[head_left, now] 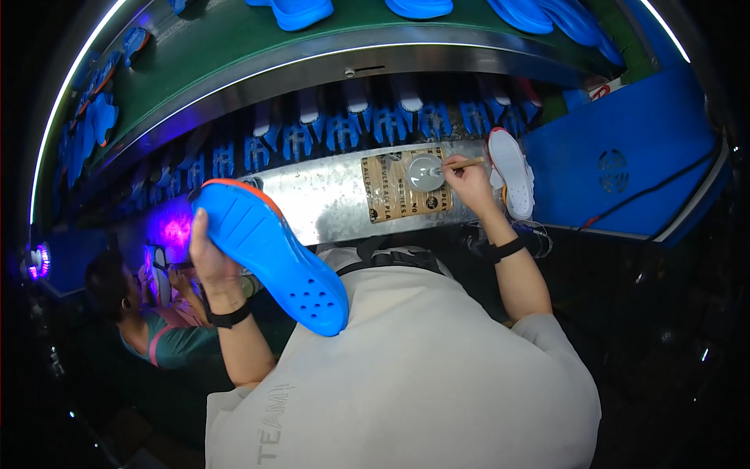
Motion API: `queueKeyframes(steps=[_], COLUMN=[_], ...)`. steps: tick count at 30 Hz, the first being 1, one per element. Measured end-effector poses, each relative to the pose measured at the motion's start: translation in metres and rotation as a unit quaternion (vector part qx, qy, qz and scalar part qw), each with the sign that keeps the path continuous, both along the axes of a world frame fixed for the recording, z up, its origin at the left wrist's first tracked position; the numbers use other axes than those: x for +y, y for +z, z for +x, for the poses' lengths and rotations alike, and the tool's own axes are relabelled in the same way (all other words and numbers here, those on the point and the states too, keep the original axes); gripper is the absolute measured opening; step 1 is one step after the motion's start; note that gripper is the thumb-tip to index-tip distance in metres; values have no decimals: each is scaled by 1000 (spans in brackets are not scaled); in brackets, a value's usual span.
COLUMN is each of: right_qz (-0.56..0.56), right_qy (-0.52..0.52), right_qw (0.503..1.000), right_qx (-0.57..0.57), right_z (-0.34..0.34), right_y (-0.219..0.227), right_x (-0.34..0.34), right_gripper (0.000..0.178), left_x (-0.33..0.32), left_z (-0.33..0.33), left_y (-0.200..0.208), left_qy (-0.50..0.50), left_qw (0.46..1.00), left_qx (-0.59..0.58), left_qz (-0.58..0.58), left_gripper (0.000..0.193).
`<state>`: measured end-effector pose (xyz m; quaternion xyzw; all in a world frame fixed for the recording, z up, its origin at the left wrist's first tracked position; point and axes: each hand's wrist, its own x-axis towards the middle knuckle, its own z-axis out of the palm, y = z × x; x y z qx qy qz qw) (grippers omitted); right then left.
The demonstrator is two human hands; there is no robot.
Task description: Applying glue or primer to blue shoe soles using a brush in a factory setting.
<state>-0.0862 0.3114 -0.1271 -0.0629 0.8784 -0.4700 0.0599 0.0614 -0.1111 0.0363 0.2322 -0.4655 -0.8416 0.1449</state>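
My left hand (pixel 212 262) grips a blue shoe sole (pixel 269 254) near its orange-edged end, thumb on its face and fingers behind it. The sole tilts across my front, its end with small round holes pointing down toward my shirt. My right hand (pixel 469 184) is closed on the light wooden handle of a brush (pixel 462 163). The brush reaches over a round pot (pixel 425 173) of pale, cloudy liquid; its tip is hard to make out. Under the pot lies a printed brown cardboard sheet (pixel 383 187). A white sole with a red edge (pixel 512 172) lies right of my right hand.
The metal bench (pixel 312 199) runs across in front of me. Behind it stands a row of blue clamp-like holders (pixel 388 125). Above, a green belt (pixel 211 51) carries blue soles (pixel 301 12). A blue panel (pixel 617 156) with a cable closes the right side. A co-worker (pixel 160 328) sits at left.
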Motion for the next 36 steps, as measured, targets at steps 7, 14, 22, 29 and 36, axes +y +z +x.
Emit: queueKeyframes(steps=[7,14,22,29,36], right_qz=[34,7,-251,-333,-246], right_qy=[9,1,1,111,145], right_qw=[999,999,968,935,949], right_qx=[-20,34,-25,52,134], right_z=[2,9,23,23,23], right_y=[-24,-22,99,173,184], right_x=[-13,-2,-62,-116,-127], right_gripper=[20,19,13,15,14], left_x=[76,62,70,72,71], left_z=[18,16,5,6,5], left_y=[-10,-26,-9,-7,4], left_qy=[-315,-261,-270,-303,-319], left_qw=[940,957,958,948,944], left_qx=[59,53,60,55,60], left_qz=[118,113,80,81,63], left_gripper=[80,87,84,85,86])
